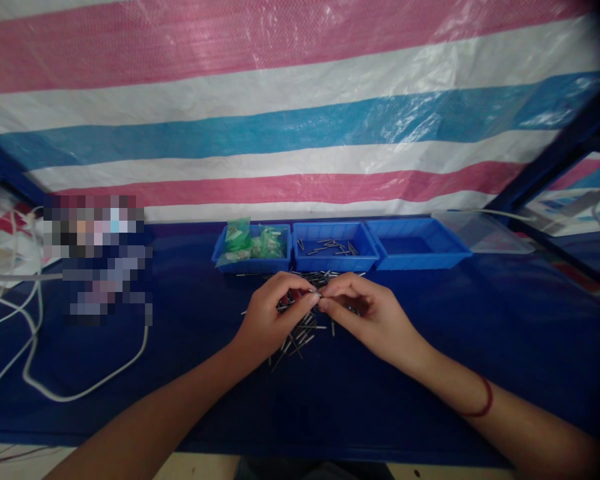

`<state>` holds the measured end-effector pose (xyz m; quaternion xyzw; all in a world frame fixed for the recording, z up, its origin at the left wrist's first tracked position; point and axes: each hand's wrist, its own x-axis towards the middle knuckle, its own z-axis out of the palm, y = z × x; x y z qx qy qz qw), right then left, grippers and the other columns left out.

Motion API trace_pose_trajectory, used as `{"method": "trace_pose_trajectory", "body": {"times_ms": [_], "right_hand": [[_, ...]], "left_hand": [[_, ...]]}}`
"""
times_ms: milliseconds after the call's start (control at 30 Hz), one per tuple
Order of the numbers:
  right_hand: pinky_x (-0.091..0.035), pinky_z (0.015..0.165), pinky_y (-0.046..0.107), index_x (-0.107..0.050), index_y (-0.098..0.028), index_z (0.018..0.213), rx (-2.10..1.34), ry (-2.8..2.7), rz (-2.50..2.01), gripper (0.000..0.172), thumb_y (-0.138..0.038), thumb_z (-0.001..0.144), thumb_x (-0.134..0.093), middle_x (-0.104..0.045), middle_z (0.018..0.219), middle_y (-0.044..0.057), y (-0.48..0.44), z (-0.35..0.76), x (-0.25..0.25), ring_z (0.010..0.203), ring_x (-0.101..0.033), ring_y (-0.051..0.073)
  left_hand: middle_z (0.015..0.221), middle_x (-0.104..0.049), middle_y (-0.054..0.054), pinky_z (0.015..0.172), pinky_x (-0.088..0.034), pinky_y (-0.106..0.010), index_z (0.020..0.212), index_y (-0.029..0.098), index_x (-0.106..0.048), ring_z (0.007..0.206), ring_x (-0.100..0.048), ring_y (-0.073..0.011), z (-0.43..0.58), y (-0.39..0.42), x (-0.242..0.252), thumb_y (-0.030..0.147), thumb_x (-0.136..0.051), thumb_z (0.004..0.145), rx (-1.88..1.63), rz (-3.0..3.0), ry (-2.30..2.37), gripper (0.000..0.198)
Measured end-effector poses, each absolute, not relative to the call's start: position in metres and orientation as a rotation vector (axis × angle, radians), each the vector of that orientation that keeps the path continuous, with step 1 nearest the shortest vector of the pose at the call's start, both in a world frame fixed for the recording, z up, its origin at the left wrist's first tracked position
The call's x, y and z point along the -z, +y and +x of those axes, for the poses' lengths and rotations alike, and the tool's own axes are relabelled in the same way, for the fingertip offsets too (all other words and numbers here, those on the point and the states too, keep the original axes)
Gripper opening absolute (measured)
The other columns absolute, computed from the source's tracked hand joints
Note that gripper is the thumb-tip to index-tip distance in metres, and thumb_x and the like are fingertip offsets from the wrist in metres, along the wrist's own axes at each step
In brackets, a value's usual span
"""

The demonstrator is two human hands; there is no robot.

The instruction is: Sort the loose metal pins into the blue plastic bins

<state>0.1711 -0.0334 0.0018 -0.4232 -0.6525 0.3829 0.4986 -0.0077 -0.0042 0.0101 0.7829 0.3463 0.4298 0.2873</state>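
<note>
My left hand [275,313] and my right hand [363,310] meet fingertip to fingertip over a loose pile of thin metal pins [300,333] on the blue table [330,393]. Both hands are closed in a pinch. Between the fingertips sits a small metal piece [319,295], too small to make out well. A red cord circles my right wrist. Behind the pile stand three blue trays: the left tray [250,248] holds green packets, the middle tray [334,247] holds several pins, the right tray [420,243] looks bare.
A white cable [80,393] loops over the table's left side. A blurred-out patch sits at the left. A clear plastic lid [480,230] lies right of the trays. A striped pink, white and blue tarp hangs behind. Blue frame bars run at the right.
</note>
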Motion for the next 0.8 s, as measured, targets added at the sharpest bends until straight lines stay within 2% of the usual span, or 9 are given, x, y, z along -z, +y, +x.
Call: {"method": "trace_pose_trajectory", "body": {"times_ms": [200,367,600,700,800], "right_hand": [[-0.053,0.066,0.027,-0.060,-0.021,0.095,-1.059,-1.494,-0.991,0.019,-0.031,0.079,-0.066,-0.068,0.086,0.003,-0.032,0.168,-0.002,0.075,-0.065,0.015],[-0.053,0.061,0.026,-0.063,-0.020,0.083,-0.958,-1.503,-1.003,0.013,-0.033,0.080,-0.066,-0.066,0.077,0.002,-0.033,0.168,-0.006,0.068,-0.063,0.014],[-0.053,0.064,0.026,-0.064,-0.022,0.090,-0.903,-1.546,-0.950,0.014,-0.029,0.079,-0.068,-0.068,0.081,0.001,-0.037,0.172,-0.009,0.070,-0.064,0.014],[-0.052,0.063,0.027,-0.064,-0.022,0.088,-0.847,-1.601,-0.976,0.009,-0.029,0.082,-0.064,-0.067,0.080,0.002,-0.038,0.173,-0.010,0.070,-0.063,0.015],[-0.049,0.061,0.027,-0.062,-0.022,0.084,-0.690,-1.654,-1.033,0.007,-0.029,0.084,-0.062,-0.066,0.076,0.002,-0.033,0.176,-0.014,0.067,-0.061,0.015]], "left_hand": [[0.081,-0.064,-0.002,0.063,-0.045,-0.024,0.088,0.018,-0.061,0.071,-0.058,-0.0127,-0.007,-0.007,-0.012,0.024,-0.056,0.087,-1.139,2.088,0.918,0.008],[0.084,-0.063,-0.003,0.066,-0.045,-0.024,0.092,0.019,-0.060,0.073,-0.058,-0.0128,-0.008,-0.006,-0.011,0.023,-0.054,0.088,-1.094,2.116,0.917,0.008],[0.084,-0.061,-0.004,0.072,-0.046,-0.026,0.090,0.017,-0.058,0.078,-0.058,-0.0148,-0.007,-0.005,-0.012,0.024,-0.048,0.092,-1.029,2.179,0.845,0.012],[0.085,-0.060,-0.005,0.077,-0.046,-0.027,0.087,0.017,-0.058,0.082,-0.059,-0.0154,-0.006,-0.006,-0.014,0.024,-0.045,0.093,-1.020,2.185,0.795,0.016],[0.091,-0.061,-0.006,0.081,-0.047,-0.028,0.095,0.017,-0.058,0.087,-0.059,-0.0163,-0.007,-0.006,-0.014,0.023,-0.045,0.093,-0.990,2.214,0.838,0.014]]}}
